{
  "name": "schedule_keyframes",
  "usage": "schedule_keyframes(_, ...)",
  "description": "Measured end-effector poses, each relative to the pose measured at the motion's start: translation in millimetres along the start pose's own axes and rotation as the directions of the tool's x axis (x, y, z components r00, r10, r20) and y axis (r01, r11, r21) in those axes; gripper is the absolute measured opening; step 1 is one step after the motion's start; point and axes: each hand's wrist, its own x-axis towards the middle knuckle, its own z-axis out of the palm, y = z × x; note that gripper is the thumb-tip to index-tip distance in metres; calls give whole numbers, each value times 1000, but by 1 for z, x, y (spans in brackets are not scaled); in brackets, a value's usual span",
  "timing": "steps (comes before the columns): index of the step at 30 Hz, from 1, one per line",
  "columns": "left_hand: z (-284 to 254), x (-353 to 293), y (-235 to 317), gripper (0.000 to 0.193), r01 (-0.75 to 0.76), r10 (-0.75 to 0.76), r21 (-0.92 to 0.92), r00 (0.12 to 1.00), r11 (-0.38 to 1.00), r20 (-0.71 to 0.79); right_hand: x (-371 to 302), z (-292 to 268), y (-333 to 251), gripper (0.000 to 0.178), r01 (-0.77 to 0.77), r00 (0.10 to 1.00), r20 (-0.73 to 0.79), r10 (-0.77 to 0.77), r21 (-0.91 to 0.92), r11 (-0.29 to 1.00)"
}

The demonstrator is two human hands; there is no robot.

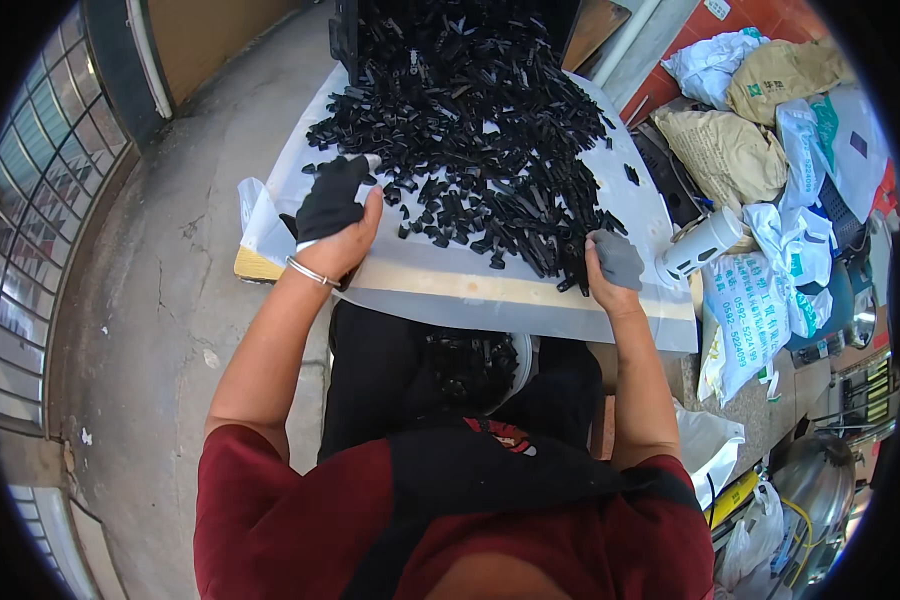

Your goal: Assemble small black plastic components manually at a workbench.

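A large heap of small black plastic parts [460, 130] spreads over a table covered with a translucent white sheet [410, 262]. My left hand [336, 208], in a black fingerless glove, is at the heap's near left edge with its fingers curled in. At the near right edge of the heap is my right hand [615, 264], in a grey glove, its fingers also curled and its thumb beside some black parts. What either hand holds, if anything, is hidden. Between my knees stands a white bucket [523, 362] with black parts in it.
A dark bin [344, 40] stands at the table's far end, behind the heap. To the right are a white cylinder [702, 245] with cut-outs, several stuffed sacks [720, 155] and plastic bags. Concrete floor [185, 230] and a barred window [45, 200] lie to the left.
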Motion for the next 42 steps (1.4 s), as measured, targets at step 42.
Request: schedule_keyframes(42,92,33,50,14,-394,365,32,877,919,312,-30,-5,-40,26,-295,946,27,324,492,819)
